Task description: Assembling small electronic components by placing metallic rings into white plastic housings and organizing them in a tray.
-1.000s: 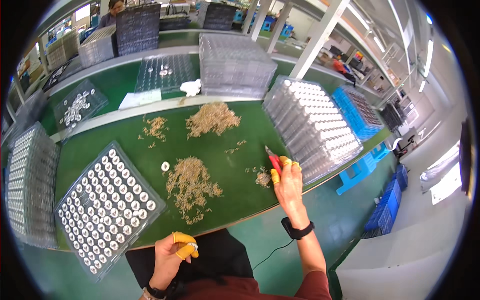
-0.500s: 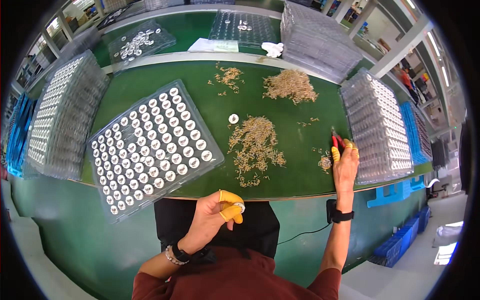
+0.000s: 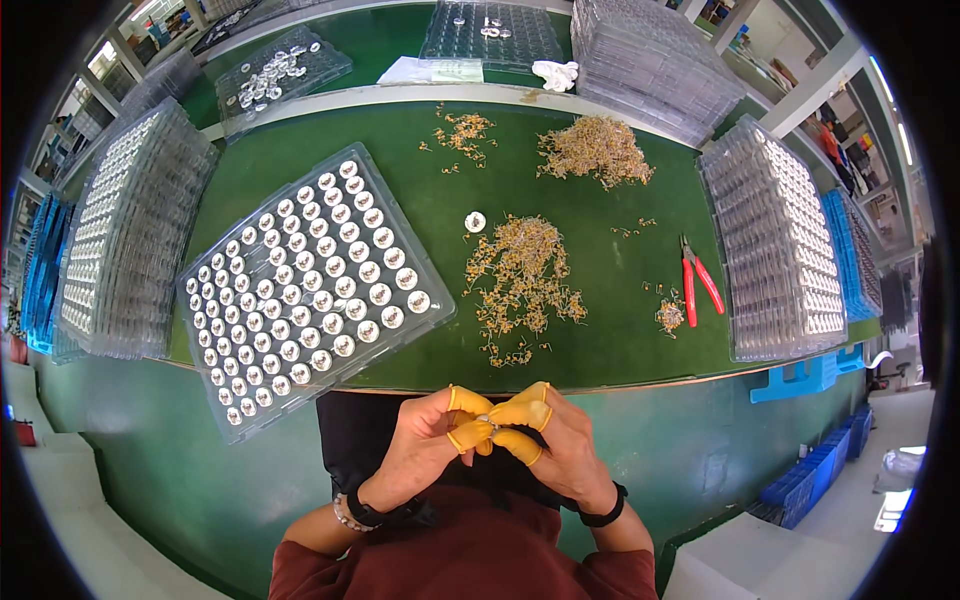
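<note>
On the green worktop (image 3: 600,290) in front of me lies a clear plastic blister tray (image 3: 312,287), rectangular and turned at a slant, its round pockets filled with small white-and-metal parts. To my left stands a tall stack of clear moulded packing trays (image 3: 125,235). To my right stands another such stack (image 3: 775,250), and a further stack (image 3: 655,60) sits at the far right corner. I see no labels, signs or screens.
</note>
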The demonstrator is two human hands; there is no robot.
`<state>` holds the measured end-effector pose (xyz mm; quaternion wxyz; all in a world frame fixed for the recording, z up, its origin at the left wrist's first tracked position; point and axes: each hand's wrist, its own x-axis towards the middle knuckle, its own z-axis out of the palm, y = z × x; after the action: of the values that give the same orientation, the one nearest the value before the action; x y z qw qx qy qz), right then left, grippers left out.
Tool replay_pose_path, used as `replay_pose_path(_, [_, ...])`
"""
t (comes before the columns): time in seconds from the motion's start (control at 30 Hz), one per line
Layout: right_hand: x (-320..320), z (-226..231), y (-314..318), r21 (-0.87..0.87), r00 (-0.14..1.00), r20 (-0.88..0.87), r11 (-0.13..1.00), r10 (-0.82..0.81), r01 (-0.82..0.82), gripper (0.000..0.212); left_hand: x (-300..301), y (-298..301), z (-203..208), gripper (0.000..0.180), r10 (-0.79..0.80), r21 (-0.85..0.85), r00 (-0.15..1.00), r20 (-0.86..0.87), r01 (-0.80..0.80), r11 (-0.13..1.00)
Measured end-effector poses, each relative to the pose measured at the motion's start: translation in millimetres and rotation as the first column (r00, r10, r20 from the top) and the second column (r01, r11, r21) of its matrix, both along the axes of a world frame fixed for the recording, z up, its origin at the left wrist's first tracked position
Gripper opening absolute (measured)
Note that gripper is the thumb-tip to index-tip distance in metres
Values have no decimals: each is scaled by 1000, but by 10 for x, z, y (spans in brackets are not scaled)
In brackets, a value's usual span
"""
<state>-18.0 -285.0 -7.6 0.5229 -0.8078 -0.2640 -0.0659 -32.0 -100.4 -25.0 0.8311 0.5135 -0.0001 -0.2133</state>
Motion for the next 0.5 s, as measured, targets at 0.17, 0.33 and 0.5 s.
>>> replay_pose_path(0.17, [16,-43,23,0,999,-15,1000,29,-29,25,-25,19,-31,13,-6,17,1000,12,6,1000])
replay_pose_path(0.33, [3,-90,49,67,998,-60,998,20,-16,22,-57,16,3,12,10,47,998,60,-13,999])
replay_pose_path(0.5, [-80,-192,72,191,995,-92,982,24,-6,21,-107,-30,-8,12,46,17,994,98,-48,999])
